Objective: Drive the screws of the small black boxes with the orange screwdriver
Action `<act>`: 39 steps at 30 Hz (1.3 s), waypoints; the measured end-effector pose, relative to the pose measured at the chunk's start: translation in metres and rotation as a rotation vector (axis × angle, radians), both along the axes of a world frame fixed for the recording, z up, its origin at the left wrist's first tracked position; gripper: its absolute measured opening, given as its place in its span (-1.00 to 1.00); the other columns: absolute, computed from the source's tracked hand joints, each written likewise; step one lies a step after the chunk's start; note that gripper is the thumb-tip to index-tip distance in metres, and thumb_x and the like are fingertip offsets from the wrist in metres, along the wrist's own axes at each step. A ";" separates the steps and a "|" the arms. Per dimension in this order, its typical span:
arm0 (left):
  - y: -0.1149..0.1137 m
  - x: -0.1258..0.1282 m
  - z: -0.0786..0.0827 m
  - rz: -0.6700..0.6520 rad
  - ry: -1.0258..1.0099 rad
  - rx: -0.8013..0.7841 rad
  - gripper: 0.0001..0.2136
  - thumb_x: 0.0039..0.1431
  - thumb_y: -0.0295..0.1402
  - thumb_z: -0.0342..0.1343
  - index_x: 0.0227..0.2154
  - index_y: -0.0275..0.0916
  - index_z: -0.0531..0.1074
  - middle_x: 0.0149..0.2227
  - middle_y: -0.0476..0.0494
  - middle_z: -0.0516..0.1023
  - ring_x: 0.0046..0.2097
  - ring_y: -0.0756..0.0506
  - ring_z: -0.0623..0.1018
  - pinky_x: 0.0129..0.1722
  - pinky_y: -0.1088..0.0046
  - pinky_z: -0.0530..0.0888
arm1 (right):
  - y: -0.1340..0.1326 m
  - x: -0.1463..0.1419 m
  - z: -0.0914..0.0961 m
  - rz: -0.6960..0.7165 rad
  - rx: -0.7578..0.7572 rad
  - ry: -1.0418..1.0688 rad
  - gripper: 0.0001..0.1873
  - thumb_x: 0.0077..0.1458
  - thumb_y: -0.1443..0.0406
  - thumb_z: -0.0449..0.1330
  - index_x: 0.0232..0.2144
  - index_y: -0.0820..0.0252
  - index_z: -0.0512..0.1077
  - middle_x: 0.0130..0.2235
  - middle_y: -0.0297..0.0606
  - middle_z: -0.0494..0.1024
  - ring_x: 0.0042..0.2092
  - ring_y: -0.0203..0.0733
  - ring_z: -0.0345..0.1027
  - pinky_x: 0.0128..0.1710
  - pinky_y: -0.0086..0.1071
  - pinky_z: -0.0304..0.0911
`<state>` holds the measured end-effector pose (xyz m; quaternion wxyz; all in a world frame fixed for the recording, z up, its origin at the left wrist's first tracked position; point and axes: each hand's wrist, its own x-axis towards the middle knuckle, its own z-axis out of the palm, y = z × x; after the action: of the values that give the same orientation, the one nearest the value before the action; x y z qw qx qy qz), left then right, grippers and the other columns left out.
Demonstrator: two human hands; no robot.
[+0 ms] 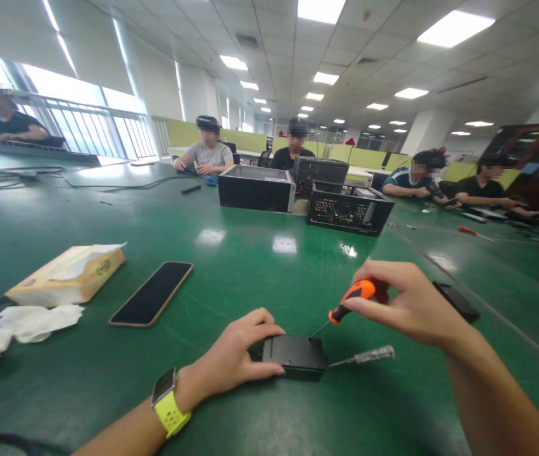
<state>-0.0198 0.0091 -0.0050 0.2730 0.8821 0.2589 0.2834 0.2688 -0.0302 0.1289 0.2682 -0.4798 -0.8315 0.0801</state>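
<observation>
A small black rectangular box [295, 354] lies flat on the green table. My left hand [238, 351] grips its left end, thumb on the near side and fingers on the far side. In my right hand [399, 304] is an orange and black screwdriver [355, 292], pinched by its handle and tilted. Its shaft runs down to the box's far right corner, where the tip seems to touch; the exact contact is too small to make out. A second screwdriver with a clear handle [374, 354] lies on the table just right of the box.
Left of my hands lie a phone [152, 294], a tissue pack [69, 275] and crumpled tissues [26, 323]. Another black part [456, 303] lies beyond my right wrist. Open computer cases [256, 190] stand farther back. Several people sit around the table.
</observation>
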 end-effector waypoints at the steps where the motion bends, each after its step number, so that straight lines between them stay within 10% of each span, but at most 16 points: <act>1: 0.000 0.000 0.000 0.001 0.000 0.000 -0.59 0.10 -0.14 0.31 -0.04 -0.22 0.48 -0.18 -0.15 0.41 -0.16 -0.15 0.45 -0.16 0.36 0.39 | -0.002 0.001 0.002 0.043 -0.044 0.010 -0.83 0.15 0.17 0.24 -0.30 0.15 0.49 -0.40 -0.34 0.49 -0.44 -0.31 0.28 -0.47 -0.43 0.15; 4: 0.000 0.000 -0.001 0.006 0.002 0.003 -0.59 0.09 -0.15 0.32 -0.04 -0.21 0.47 -0.18 -0.14 0.41 -0.16 -0.14 0.45 -0.16 0.36 0.39 | -0.004 0.004 0.005 0.129 -0.112 0.010 -0.76 0.16 0.23 0.22 -0.10 0.09 0.47 -0.23 -0.30 0.54 -0.31 -0.27 0.37 -0.35 -0.43 0.23; 11: 0.000 0.000 -0.001 0.013 0.010 0.009 -0.59 0.10 -0.11 0.30 -0.05 -0.21 0.47 -0.19 -0.14 0.41 -0.18 -0.14 0.45 -0.17 0.37 0.40 | 0.004 0.005 -0.004 -0.153 0.008 -0.110 -0.46 0.14 -0.01 0.19 -0.69 0.18 0.24 -0.66 -0.43 0.20 -0.56 -0.34 0.04 -0.53 -0.40 -0.06; 17: -0.001 -0.001 -0.001 0.012 0.011 0.012 -0.59 0.10 -0.10 0.29 -0.05 -0.21 0.47 -0.19 -0.14 0.42 -0.18 -0.14 0.45 -0.18 0.37 0.40 | -0.006 0.000 0.005 0.097 -0.120 0.005 -0.79 0.13 0.27 0.22 -0.15 0.13 0.49 -0.30 -0.30 0.52 -0.38 -0.28 0.31 -0.42 -0.43 0.17; 24: -0.001 -0.001 0.000 0.017 0.008 0.007 -0.59 0.08 -0.14 0.32 -0.05 -0.21 0.47 -0.19 -0.14 0.42 -0.18 -0.14 0.45 -0.18 0.36 0.40 | 0.002 0.000 -0.003 -0.085 0.034 -0.081 -0.51 0.11 0.05 0.25 -0.68 0.19 0.25 -0.64 -0.44 0.24 -0.56 -0.36 0.06 -0.56 -0.43 -0.08; 30: -0.001 0.000 0.000 0.016 -0.001 0.007 -0.60 0.08 -0.15 0.33 -0.06 -0.22 0.48 -0.20 -0.14 0.42 -0.18 -0.14 0.45 -0.18 0.37 0.40 | -0.005 0.000 0.004 0.109 -0.103 -0.036 -0.89 0.10 0.25 0.24 -0.32 0.17 0.46 -0.39 -0.35 0.48 -0.40 -0.30 0.29 -0.42 -0.45 0.15; 39: 0.000 0.000 0.000 0.013 0.000 -0.003 -0.59 0.07 -0.14 0.32 -0.06 -0.22 0.48 -0.20 -0.13 0.41 -0.20 -0.13 0.45 -0.20 0.37 0.40 | -0.001 0.001 -0.006 -0.058 0.124 -0.009 -0.45 0.12 0.04 0.23 -0.73 0.19 0.17 -0.66 -0.48 0.10 -0.58 -0.40 -0.04 -0.57 -0.42 -0.13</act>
<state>-0.0195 0.0088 -0.0047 0.2727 0.8800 0.2651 0.2846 0.2697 -0.0315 0.1234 0.2958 -0.4868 -0.8217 0.0185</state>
